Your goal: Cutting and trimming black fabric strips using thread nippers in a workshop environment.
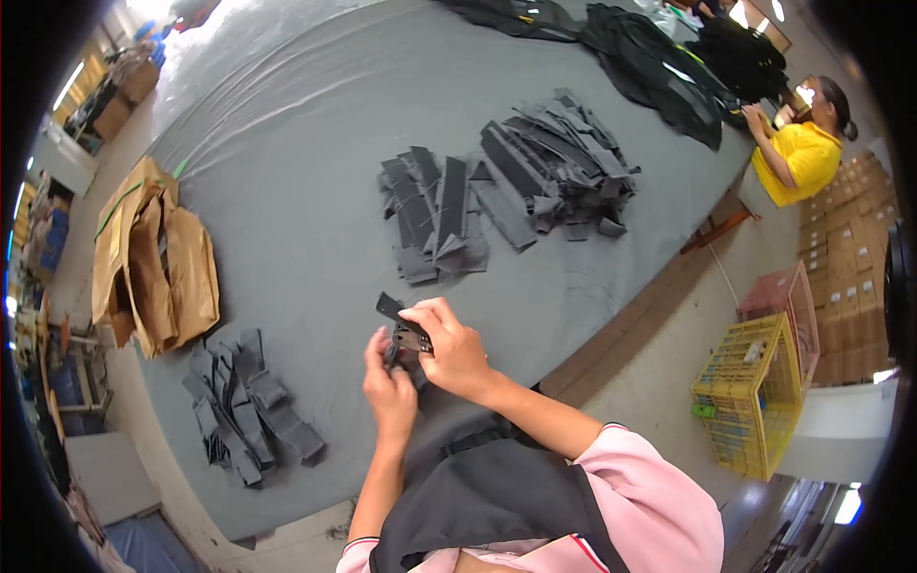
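Near the front edge of the table, my right hand [455, 353] is closed round a dark fabric strip [390, 307], whose end sticks out to the upper left. Just beside it, my left hand [390, 390] curls its fingers on dark fabric below the strip; exactly what they grip is partly hidden. A small dark object with a lighter edge shows between the hands, too small to name. Beyond my hands lie a pile of grey-black fabric strips [425, 215] and a larger, messier pile [573, 158] to its right. A third pile of strips [253, 411] lies to the left.
Grey cloth covers the table [287, 191]. An open brown paper bag [158, 263] stands at its left edge. Black garments [650, 72] lie at the far right, near a person in yellow [807, 158]. Yellow [750, 392] and pink crates [783, 296] stand on the floor.
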`<state>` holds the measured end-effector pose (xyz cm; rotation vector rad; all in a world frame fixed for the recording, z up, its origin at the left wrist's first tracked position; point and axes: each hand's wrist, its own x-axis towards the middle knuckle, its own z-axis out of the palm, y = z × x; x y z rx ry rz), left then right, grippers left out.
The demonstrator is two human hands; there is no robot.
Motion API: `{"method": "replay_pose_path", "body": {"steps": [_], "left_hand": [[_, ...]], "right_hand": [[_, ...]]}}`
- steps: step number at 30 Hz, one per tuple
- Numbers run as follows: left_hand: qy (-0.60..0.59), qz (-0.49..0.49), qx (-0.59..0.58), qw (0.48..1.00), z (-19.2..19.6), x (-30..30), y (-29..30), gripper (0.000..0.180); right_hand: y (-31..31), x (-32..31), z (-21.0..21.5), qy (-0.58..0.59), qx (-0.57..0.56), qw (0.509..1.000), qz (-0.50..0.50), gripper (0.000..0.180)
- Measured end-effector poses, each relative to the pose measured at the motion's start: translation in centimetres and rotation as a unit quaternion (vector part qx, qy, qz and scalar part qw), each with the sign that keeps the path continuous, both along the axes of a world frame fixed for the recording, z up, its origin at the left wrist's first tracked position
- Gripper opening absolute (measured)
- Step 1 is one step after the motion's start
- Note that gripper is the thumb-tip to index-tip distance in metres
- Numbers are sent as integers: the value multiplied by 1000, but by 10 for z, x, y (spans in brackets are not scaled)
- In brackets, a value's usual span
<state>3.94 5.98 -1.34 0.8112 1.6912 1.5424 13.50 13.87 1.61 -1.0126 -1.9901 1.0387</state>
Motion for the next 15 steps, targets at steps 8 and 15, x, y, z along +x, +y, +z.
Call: {"method": "replay_pose_path", "body": {"steps": [8, 15], "left_hand": [[225, -50, 4, 973, 19, -13, 8, 21], [1, -14, -32, 999, 32, -30, 2, 22]], "right_hand": [[29, 12, -15, 39, -29, 999, -1, 42], [34, 21, -1, 84, -572, 788, 212, 33]]}}
